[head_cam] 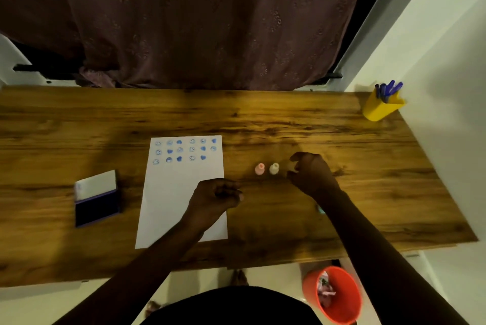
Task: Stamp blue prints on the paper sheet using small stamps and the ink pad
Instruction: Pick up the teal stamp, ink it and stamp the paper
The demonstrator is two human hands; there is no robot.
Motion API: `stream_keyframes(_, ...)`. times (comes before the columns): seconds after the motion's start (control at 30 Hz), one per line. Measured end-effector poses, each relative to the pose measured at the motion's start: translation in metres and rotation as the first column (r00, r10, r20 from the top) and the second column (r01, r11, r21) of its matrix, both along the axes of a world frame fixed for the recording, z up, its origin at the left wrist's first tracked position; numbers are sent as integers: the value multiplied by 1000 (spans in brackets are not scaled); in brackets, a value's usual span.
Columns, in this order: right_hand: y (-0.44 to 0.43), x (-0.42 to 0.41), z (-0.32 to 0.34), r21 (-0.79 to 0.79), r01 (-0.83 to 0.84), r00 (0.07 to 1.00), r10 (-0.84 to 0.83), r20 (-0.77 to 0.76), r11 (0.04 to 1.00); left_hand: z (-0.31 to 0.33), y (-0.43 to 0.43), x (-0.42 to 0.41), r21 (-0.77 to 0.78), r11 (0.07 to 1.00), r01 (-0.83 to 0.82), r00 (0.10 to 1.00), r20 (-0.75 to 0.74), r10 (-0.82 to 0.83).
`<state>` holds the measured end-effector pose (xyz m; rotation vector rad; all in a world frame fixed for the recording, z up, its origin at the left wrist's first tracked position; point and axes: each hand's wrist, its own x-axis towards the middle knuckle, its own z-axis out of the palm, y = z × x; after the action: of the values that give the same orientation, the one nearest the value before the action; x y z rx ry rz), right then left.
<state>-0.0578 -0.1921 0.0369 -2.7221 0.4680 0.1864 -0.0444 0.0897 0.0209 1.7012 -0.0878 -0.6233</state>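
On the brown wood-grain tabletop [263, 119], furthest left, lies the open ink pad [96, 198] — its white lid raised behind a dark blue ink surface. Just right of it, apart from it, lies the white paper sheet [178, 193], whose far end carries three rows of blue prints [184, 150], smiley faces and hearts. The left hand [215, 197] rests over the sheet's right edge, its fingers curled into a loose fist; whether they grip anything cannot be told. Right of the sheet stand two small stamps, a pink one [259, 169] and a cream one [274, 168], side by side. Just beside them the right hand [311, 173] hovers with fingers bent inward, and what they pinch, if anything, is unclear. At the far right corner sits a yellow cup of blue pens [382, 106].
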Motion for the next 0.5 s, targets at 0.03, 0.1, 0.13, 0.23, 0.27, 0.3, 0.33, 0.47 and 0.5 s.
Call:
stream_keyframes(0.03,-7,-8,4,6,32,999,-32,0,999,0,-2,0,3,1000,14,1000,0,-14)
stream_keyframes(0.1,-20,-25,9,10,90,996,-90,8,996,0,-6,0,6,999,37,999,1,-37)
stream_keyframes(0.13,-26,-34,11,8,116,993,-116,13,993,0,-8,0,8,999,50,999,1,-50)
stream_keyframes(0.23,-39,-60,11,-5,185,983,-185,3,983,1,-16,-2,15,996,87,996,1,-88)
stream_keyframes(0.27,-42,-68,9,-17,213,977,-213,-9,977,1,-18,-3,13,995,100,995,-1,-100)
stream_keyframes(0.3,-44,-76,7,-30,239,970,-240,-23,970,1,-21,-4,11,994,112,994,2,-112)
stream_keyframes(0.33,-44,-83,3,-38,265,963,-266,-39,964,1,-23,-5,11,992,125,992,9,-125)
stream_keyframes(0.47,-41,-102,-15,-55,323,942,-327,-82,945,2,-31,-9,15,985,169,985,37,-170)
stream_keyframes(0.5,-40,-106,-21,-57,329,939,-333,-81,942,2,-33,-10,15,985,174,984,39,-175)
